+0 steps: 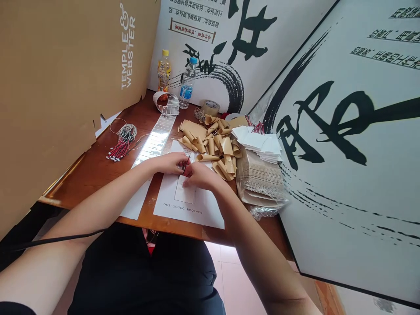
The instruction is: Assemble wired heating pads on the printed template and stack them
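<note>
My left hand (172, 163) is closed, its fingertips pinching a thin red-and-black wire (187, 162). Right beside it, my right hand (202, 176) also has its fingers closed at the wire's lower part. A fingertip of the right hand touches a small white card (183, 192). That card lies within a printed outline on a sheet of white paper (190, 215), which bears a line of letters and numbers. The fingers partly hide the wire and the top of the card, so its far end does not show.
Rolled brown paper pieces (213, 146) are piled behind my hands. To the right stand white cards (259, 142) and a bagged stack of brown cards (262, 175). A wire bundle (123, 142), a label strip (157, 135), two bottles (187, 83) and a tape roll (210, 107) are on the table.
</note>
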Demonstrator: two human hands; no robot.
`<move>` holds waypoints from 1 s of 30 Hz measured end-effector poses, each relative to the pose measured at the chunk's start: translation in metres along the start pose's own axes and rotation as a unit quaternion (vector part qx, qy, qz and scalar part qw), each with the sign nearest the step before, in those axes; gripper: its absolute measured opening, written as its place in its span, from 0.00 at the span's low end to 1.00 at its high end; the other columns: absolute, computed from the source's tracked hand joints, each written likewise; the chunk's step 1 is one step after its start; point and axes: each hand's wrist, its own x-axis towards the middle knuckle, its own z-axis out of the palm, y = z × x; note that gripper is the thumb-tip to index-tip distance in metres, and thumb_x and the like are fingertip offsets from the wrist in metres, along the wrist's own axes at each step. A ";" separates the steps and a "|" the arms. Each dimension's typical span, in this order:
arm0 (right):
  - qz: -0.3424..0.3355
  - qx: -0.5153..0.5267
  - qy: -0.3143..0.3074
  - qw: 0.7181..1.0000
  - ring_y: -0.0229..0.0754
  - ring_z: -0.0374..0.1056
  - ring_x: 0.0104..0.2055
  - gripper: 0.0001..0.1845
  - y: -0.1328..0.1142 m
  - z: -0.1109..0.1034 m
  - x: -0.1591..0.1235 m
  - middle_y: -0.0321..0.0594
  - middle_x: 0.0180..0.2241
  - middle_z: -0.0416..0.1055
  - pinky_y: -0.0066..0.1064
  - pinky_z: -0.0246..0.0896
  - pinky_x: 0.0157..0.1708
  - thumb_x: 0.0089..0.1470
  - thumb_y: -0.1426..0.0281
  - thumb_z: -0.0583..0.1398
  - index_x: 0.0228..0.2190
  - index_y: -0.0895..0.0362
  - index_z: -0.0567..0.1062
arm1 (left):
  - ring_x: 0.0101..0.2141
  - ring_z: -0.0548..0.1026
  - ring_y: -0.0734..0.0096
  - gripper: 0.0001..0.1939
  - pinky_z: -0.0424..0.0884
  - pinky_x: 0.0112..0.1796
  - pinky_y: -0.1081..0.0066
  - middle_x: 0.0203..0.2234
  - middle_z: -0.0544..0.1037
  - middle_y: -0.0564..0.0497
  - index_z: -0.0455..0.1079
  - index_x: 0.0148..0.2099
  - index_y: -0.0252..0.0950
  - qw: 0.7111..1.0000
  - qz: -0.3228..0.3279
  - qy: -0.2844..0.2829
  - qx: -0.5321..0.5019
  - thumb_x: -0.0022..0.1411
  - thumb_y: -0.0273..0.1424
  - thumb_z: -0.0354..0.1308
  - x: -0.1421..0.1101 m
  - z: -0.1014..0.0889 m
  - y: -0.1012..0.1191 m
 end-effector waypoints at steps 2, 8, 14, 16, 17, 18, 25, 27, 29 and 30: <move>-0.002 -0.002 0.004 1.000 0.42 0.69 0.33 0.08 0.001 0.003 0.001 0.37 0.29 0.75 0.30 0.55 0.30 0.45 0.72 0.71 0.27 0.56 0.77 | 0.39 0.71 0.65 0.10 0.67 0.41 0.70 0.39 0.72 0.50 0.73 0.40 0.37 1.000 0.001 0.001 0.003 0.54 0.32 0.62 0.001 0.000 -0.001; -0.003 -0.003 0.013 1.000 0.43 0.69 0.33 0.07 -0.001 0.004 -0.002 0.40 0.30 0.76 0.30 0.53 0.30 0.48 0.74 0.69 0.25 0.56 0.76 | 0.39 0.71 0.66 0.08 0.66 0.41 0.71 0.39 0.72 0.50 0.74 0.40 0.36 1.000 0.012 0.002 0.005 0.56 0.32 0.63 0.001 0.002 -0.005; -0.017 0.020 0.018 1.000 0.42 0.68 0.33 0.06 0.000 0.003 -0.005 0.39 0.30 0.76 0.30 0.53 0.30 0.49 0.76 0.68 0.25 0.57 0.75 | 0.39 0.71 0.66 0.11 0.66 0.41 0.71 0.40 0.71 0.50 0.75 0.43 0.36 1.000 0.024 0.001 -0.003 0.57 0.32 0.62 0.002 0.003 -0.008; -0.025 0.035 0.023 0.999 0.42 0.69 0.34 0.06 0.001 0.004 -0.007 0.39 0.31 0.77 0.29 0.54 0.31 0.49 0.77 0.67 0.26 0.57 0.76 | 0.39 0.71 0.66 0.11 0.67 0.41 0.71 0.39 0.71 0.50 0.75 0.42 0.36 1.000 0.027 0.002 -0.007 0.57 0.32 0.62 0.002 0.004 -0.009; -0.027 0.043 0.028 0.998 0.42 0.69 0.34 0.05 0.002 0.005 -0.008 0.39 0.31 0.77 0.29 0.54 0.32 0.50 0.77 0.66 0.27 0.57 0.76 | 0.39 0.71 0.66 0.10 0.66 0.41 0.71 0.39 0.71 0.50 0.75 0.42 0.36 1.000 0.028 0.002 -0.009 0.56 0.32 0.62 0.002 0.004 -0.010; -0.030 0.051 0.034 0.998 0.42 0.69 0.34 0.05 0.002 0.006 -0.009 0.39 0.31 0.77 0.29 0.55 0.32 0.50 0.77 0.66 0.27 0.57 0.76 | 0.39 0.71 0.66 0.10 0.66 0.41 0.71 0.39 0.71 0.50 0.75 0.42 0.36 1.000 0.028 0.003 -0.010 0.57 0.32 0.62 0.002 0.004 -0.010; -0.105 0.133 0.088 0.982 0.42 0.71 0.39 0.05 0.013 0.017 -0.024 0.38 0.35 0.78 0.31 0.62 0.43 0.52 0.77 0.64 0.32 0.56 0.77 | 0.39 0.71 0.67 0.13 0.67 0.42 0.71 0.41 0.71 0.49 0.76 0.45 0.36 0.999 0.028 -0.001 -0.022 0.59 0.36 0.62 0.000 0.003 -0.008; -0.123 0.159 0.111 0.973 0.41 0.71 0.37 0.03 0.020 0.022 -0.027 0.38 0.35 0.77 0.32 0.63 0.41 0.53 0.75 0.65 0.32 0.56 0.76 | 0.40 0.72 0.67 0.15 0.67 0.43 0.71 0.42 0.71 0.49 0.76 0.47 0.36 0.999 0.024 -0.004 -0.026 0.59 0.36 0.62 0.000 0.003 -0.009; -0.138 0.183 0.134 0.964 0.41 0.70 0.36 0.02 0.026 0.029 -0.029 0.38 0.33 0.77 0.32 0.63 0.39 0.54 0.73 0.65 0.30 0.56 0.76 | 0.41 0.72 0.67 0.17 0.67 0.44 0.71 0.44 0.71 0.49 0.76 0.49 0.37 0.999 0.021 -0.006 -0.030 0.59 0.36 0.63 -0.001 0.003 -0.009; -0.146 0.193 0.148 0.959 0.41 0.70 0.36 0.02 0.028 0.032 -0.031 0.38 0.33 0.76 0.32 0.64 0.38 0.54 0.72 0.65 0.30 0.56 0.76 | 0.42 0.72 0.67 0.17 0.67 0.44 0.71 0.44 0.72 0.49 0.76 0.50 0.37 0.999 0.020 -0.006 -0.031 0.59 0.37 0.63 -0.001 0.003 -0.010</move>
